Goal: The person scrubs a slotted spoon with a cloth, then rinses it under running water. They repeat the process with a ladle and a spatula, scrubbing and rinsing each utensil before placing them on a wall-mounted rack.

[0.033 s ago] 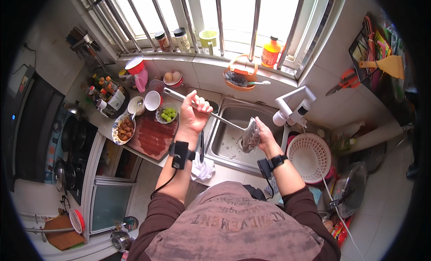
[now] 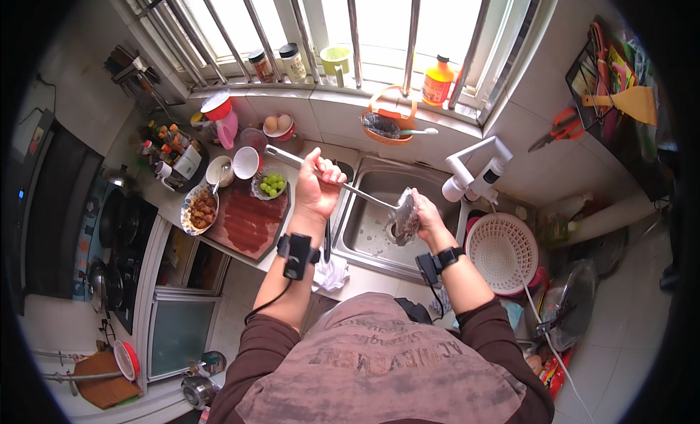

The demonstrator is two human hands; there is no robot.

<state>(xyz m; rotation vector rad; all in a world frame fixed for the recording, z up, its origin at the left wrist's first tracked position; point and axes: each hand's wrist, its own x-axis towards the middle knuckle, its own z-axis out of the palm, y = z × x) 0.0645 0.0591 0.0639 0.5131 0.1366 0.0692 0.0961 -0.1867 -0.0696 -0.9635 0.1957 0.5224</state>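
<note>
A long-handled metal skimmer (image 2: 405,218) slants over the sink (image 2: 375,253), its broad greyish head on the right side of the basin. My left hand (image 2: 319,183) is closed round the handle, whose end sticks out to the upper left. At the other end, my right hand (image 2: 429,214) grips the head along its right edge. Part of that head and the right fingers hide one another, so I cannot make out its full shape. Scattered droplets or bits lie on the sink's floor.
Left of the sink are a reddish cutting board (image 2: 244,216), a bowl of green grapes (image 2: 273,184) and a dish of brown food (image 2: 200,209). A white faucet (image 2: 481,177) and a white colander (image 2: 502,253) stand to the right. A white cloth (image 2: 332,273) lies at the front edge.
The skimmer's head has turned slightly and looks narrower. My right hand has shifted a little with it, while my left hand keeps its hold on the handle.
</note>
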